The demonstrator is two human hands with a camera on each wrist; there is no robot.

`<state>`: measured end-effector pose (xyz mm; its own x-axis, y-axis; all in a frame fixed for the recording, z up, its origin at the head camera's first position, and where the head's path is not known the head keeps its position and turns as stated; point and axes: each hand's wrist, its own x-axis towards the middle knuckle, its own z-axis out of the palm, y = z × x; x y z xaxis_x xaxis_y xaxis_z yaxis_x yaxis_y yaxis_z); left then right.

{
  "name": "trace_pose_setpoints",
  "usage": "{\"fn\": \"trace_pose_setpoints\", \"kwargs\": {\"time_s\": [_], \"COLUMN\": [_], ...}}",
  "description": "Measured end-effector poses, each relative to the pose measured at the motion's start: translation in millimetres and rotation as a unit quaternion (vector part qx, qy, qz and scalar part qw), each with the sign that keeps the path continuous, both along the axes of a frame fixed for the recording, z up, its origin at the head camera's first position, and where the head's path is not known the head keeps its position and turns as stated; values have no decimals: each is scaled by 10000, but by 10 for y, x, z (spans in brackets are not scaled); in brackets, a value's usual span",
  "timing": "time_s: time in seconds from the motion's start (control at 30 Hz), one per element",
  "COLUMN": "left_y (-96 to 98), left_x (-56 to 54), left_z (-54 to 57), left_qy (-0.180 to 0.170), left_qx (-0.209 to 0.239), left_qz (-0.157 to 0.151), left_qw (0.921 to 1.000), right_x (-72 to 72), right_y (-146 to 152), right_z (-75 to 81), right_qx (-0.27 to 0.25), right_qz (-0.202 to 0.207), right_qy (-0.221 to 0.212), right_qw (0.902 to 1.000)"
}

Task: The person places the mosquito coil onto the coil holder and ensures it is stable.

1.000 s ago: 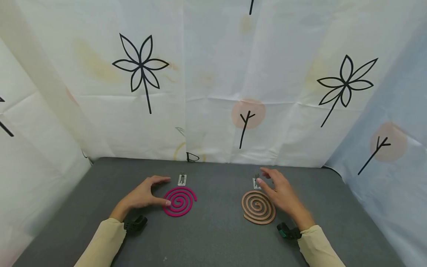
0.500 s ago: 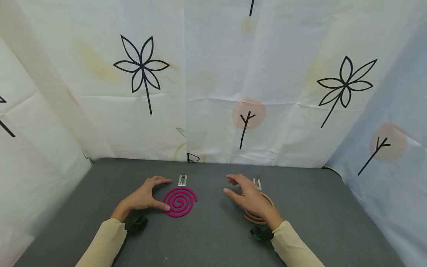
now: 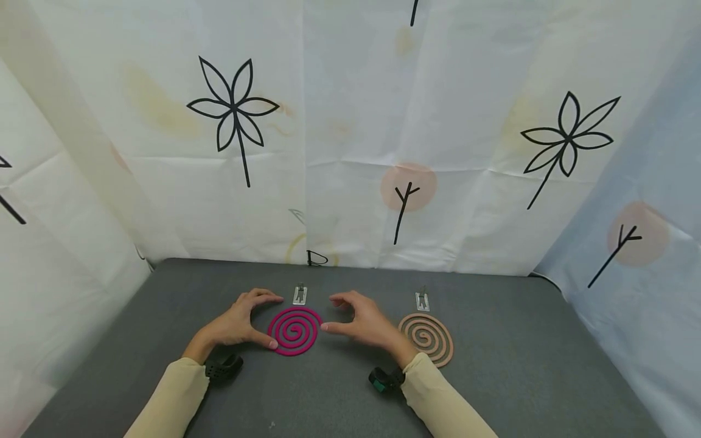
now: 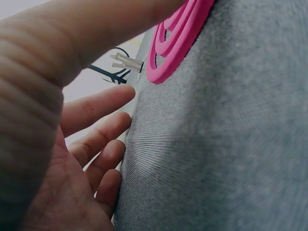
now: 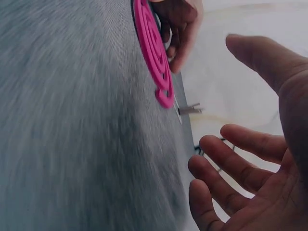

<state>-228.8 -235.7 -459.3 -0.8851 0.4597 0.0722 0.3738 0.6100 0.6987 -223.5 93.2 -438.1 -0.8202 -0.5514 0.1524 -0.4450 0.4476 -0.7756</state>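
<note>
A pink mosquito coil (image 3: 294, 331) lies flat on the grey table between my two hands. My left hand (image 3: 235, 321) is at its left side, thumb tip over the coil's lower left edge and the fingers spread away beyond it. At the coil's right side is my right hand (image 3: 366, 322), thumb tip close to the outer end, fingers relaxed and holding nothing. A tan mosquito coil (image 3: 429, 337) lies farther right, its lower left partly hidden by my right wrist. In the right wrist view the pink coil (image 5: 153, 48) shows beyond my spread thumb and fingers.
A small metal stand (image 3: 299, 295) lies just behind the pink coil, and a second metal stand (image 3: 422, 302) behind the tan one. The grey table (image 3: 306, 401) ends at a white patterned cloth (image 3: 350, 121) at the back and sides.
My right hand has moved left, from over the tan coil to the right side of the pink coil, uncovering most of the tan one. My left hand stays nearly still; its thumb dips slightly.
</note>
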Motion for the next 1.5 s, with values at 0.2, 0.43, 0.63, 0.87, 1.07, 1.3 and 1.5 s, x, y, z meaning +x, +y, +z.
{"fn": "trace_pose_setpoints", "kwargs": {"time_s": [0.2,0.43,0.63,0.87,1.07,1.3,1.5], "left_y": [3,-1,-6,-11,5,34,59], "left_x": [-1,-1,0,11,23,35,46], "left_z": [4,1,3,15,35,77,123], "left_qy": [-13,15,-6,-30,-71,-79,-85], "left_qx": [13,-38,-64,-168,-217,-349,-435], "left_qz": [-13,-65,-140,-183,-142,-153,-184], "left_qw": [10000,10000,9999,9997,9996,9992,9989], "right_x": [-56,-52,-12,12,22,36,40], "right_y": [-199,-362,-417,-428,-433,-431,-420], "right_z": [-67,-109,-149,-183,-198,-231,-230], "right_qx": [136,581,968,1179,1164,1133,959], "right_qz": [118,71,-63,-31,-62,-135,-131], "right_qy": [-126,-105,143,456,489,507,522], "right_qw": [9998,9982,9952,9920,9920,9922,9939]}}
